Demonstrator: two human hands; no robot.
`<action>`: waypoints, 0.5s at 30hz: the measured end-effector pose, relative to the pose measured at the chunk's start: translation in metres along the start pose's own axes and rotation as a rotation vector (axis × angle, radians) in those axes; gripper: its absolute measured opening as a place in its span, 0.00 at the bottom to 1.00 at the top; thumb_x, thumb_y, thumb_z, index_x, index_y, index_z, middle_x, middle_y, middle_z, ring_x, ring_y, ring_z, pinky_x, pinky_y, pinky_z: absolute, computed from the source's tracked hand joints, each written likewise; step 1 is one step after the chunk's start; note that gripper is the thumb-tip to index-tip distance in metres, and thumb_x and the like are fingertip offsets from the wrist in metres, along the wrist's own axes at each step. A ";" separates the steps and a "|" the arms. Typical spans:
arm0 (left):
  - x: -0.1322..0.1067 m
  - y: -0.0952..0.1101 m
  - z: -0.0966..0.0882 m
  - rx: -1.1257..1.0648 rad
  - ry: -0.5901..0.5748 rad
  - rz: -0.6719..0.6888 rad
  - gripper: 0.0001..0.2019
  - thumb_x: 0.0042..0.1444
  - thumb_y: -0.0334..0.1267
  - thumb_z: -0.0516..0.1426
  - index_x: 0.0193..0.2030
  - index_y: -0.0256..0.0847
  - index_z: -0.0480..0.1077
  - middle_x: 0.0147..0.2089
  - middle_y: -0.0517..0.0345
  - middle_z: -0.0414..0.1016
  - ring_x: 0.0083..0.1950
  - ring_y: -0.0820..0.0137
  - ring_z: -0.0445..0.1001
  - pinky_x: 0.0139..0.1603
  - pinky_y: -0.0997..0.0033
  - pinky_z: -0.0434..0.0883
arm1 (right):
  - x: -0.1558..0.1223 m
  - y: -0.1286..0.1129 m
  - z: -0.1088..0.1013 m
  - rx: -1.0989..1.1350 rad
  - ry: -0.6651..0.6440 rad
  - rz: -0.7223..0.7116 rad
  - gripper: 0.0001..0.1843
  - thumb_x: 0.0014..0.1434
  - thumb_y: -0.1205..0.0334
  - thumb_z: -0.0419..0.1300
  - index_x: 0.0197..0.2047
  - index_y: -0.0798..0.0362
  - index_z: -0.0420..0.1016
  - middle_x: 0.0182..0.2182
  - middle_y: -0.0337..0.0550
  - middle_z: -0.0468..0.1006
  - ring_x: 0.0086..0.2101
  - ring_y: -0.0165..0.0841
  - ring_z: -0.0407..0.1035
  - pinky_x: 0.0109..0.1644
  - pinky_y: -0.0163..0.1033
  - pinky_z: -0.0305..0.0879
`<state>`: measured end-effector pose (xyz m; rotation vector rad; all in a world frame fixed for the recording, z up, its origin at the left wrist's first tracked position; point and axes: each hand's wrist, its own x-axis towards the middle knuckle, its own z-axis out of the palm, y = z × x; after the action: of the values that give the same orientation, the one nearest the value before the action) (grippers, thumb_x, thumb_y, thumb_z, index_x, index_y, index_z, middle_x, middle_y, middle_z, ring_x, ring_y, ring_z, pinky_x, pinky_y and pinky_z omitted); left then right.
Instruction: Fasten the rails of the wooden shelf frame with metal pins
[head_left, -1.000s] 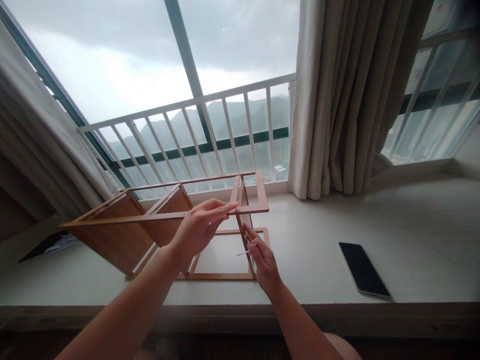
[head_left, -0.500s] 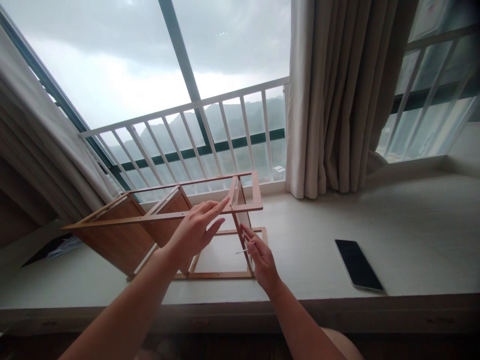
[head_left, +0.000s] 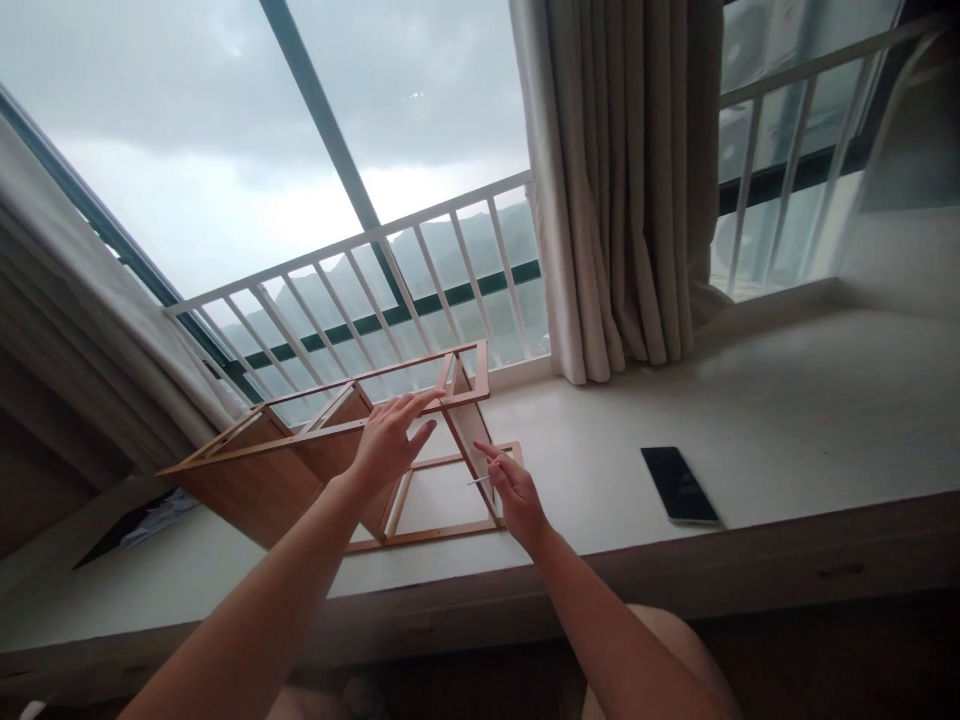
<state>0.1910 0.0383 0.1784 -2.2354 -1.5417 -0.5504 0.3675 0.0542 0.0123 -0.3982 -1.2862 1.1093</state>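
Observation:
A brown wooden shelf unit lies on its side on the white window seat. My left hand rests on its upper rail near the right end, fingers stretched out and thumb apart. Beside the slanted panel at that end is my right hand, its thumb and fingers closed on a thin metal rod. The rod points left towards the panel's edge; its other end is hidden in the fingers. The right index finger is extended towards the panel, and I cannot tell whether it touches.
A dark phone lies on the window seat to the right. Dark and pale flat items lie at the far left. Behind stand a white railing, the window and a grey-beige curtain. The seat's front edge runs before my knees.
The view has turned, so the phone and curtain sit further left. My left hand still lies on the rail, and my right hand keeps the rod at the panel.

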 end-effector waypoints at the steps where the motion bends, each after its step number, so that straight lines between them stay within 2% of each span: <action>1: 0.001 0.000 0.000 -0.008 -0.006 -0.010 0.20 0.63 0.42 0.52 0.61 0.51 0.66 0.49 0.57 0.75 0.50 0.64 0.72 0.53 0.63 0.64 | -0.002 -0.002 -0.002 -0.017 0.000 -0.016 0.16 0.67 0.50 0.51 0.37 0.51 0.75 0.58 0.47 0.72 0.58 0.40 0.64 0.64 0.49 0.55; 4: 0.005 0.001 -0.001 -0.052 -0.027 -0.035 0.19 0.62 0.40 0.52 0.59 0.51 0.67 0.48 0.58 0.76 0.48 0.66 0.72 0.51 0.66 0.65 | -0.010 -0.006 -0.007 -0.089 0.011 -0.038 0.17 0.67 0.52 0.51 0.48 0.51 0.76 0.56 0.47 0.74 0.55 0.40 0.67 0.62 0.47 0.57; 6: 0.006 0.001 -0.001 -0.065 -0.032 -0.045 0.18 0.62 0.40 0.52 0.58 0.50 0.68 0.48 0.58 0.76 0.47 0.67 0.73 0.51 0.67 0.65 | -0.015 -0.006 -0.010 -0.141 0.032 -0.026 0.18 0.68 0.52 0.51 0.51 0.51 0.75 0.53 0.47 0.76 0.53 0.40 0.69 0.59 0.45 0.61; 9: 0.004 0.000 0.002 -0.044 -0.005 -0.049 0.18 0.61 0.40 0.52 0.58 0.51 0.68 0.49 0.58 0.76 0.47 0.66 0.73 0.51 0.65 0.64 | -0.024 -0.002 -0.012 -0.204 0.048 -0.006 0.18 0.68 0.52 0.50 0.51 0.52 0.75 0.49 0.46 0.78 0.49 0.38 0.70 0.55 0.43 0.63; 15: -0.001 0.001 0.006 -0.005 0.023 -0.052 0.21 0.62 0.42 0.52 0.63 0.53 0.63 0.51 0.57 0.76 0.51 0.63 0.72 0.54 0.61 0.62 | -0.041 0.005 -0.018 -0.308 0.063 0.030 0.15 0.68 0.53 0.50 0.43 0.52 0.74 0.44 0.46 0.77 0.47 0.37 0.70 0.53 0.42 0.63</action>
<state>0.1921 0.0407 0.1730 -2.1898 -1.5926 -0.5935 0.3859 0.0284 -0.0200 -0.6790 -1.4020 0.9164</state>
